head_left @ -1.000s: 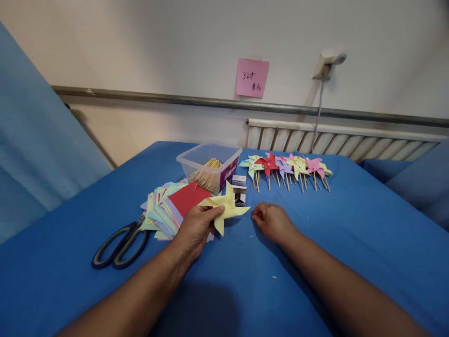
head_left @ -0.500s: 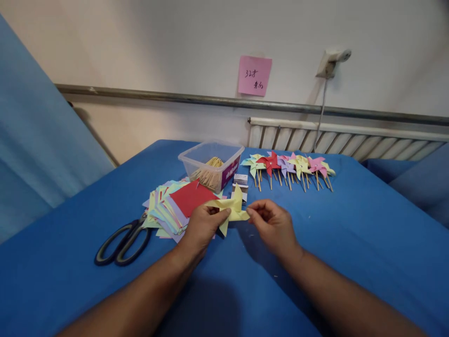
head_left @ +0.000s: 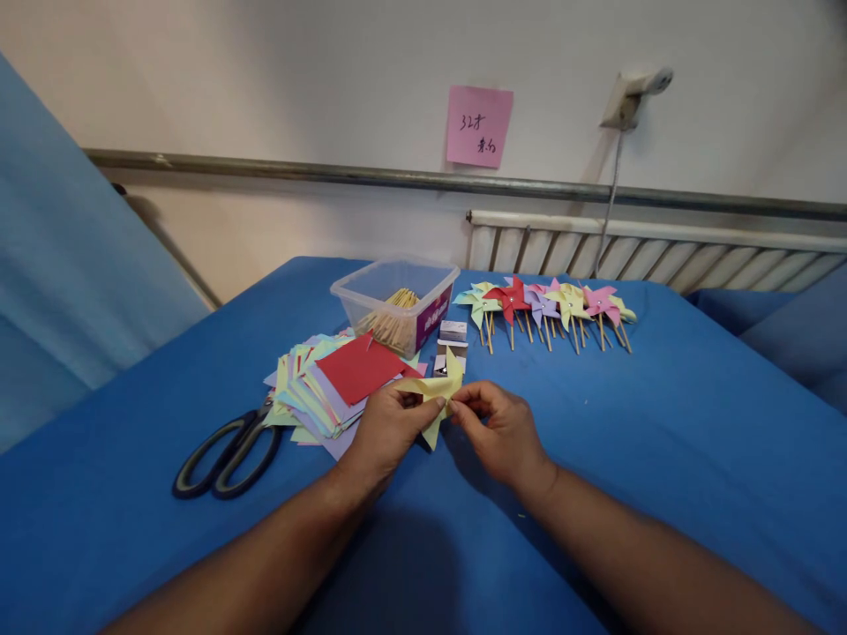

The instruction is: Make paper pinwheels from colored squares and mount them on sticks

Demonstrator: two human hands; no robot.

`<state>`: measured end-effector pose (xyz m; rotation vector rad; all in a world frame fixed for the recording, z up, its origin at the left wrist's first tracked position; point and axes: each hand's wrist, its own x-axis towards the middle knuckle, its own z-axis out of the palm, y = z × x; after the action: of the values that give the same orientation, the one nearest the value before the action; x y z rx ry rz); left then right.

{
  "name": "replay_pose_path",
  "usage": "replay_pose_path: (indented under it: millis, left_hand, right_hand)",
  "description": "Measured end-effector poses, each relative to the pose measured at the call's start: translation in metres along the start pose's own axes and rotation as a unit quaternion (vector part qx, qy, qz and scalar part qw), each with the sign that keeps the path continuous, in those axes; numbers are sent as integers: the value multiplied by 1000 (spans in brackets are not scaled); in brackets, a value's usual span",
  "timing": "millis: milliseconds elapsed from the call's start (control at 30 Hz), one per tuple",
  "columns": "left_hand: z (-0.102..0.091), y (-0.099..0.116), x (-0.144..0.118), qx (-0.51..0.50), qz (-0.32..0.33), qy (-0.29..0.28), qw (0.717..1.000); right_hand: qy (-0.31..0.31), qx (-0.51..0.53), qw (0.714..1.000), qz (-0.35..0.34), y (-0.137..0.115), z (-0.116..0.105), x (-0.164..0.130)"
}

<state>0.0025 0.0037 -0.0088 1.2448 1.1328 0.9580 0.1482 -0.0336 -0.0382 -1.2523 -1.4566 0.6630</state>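
A yellow paper pinwheel (head_left: pixel 433 388) with folded blades is held above the table between both hands. My left hand (head_left: pixel 390 425) is closed on its left side, the thumb pressed near the middle. My right hand (head_left: pixel 499 430) pinches a blade and holds it in close to the pinwheel's centre, near the left thumb. Just behind the paper stands a small open box (head_left: pixel 451 353); its contents are too small to make out. To the left lies a fanned stack of coloured paper sheets (head_left: pixel 311 397), topped by a red sheet (head_left: pixel 363 366).
Scissors (head_left: pixel 228 454) with dark handles lie at the left. A clear plastic tub (head_left: pixel 357 304) holds many wooden sticks (head_left: pixel 390 322). Several finished pinwheels (head_left: pixel 543 304) on sticks lie in a row at the back right. A blue cloth (head_left: pixel 662 441) covers the table.
My right hand has moved left, bringing the pinched blade from the pinwheel's outer right side in to its centre. My left hand keeps its hold. The view has tilted slightly downward.
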Motion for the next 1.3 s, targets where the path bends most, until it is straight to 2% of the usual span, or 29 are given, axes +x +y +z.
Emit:
replay_pose_path:
  millis: [1300]
  left_hand:
    - [1,6,-5,3,-7,-5,1000]
  right_hand:
    - [3,-2,1000,7,-1,-3,-1]
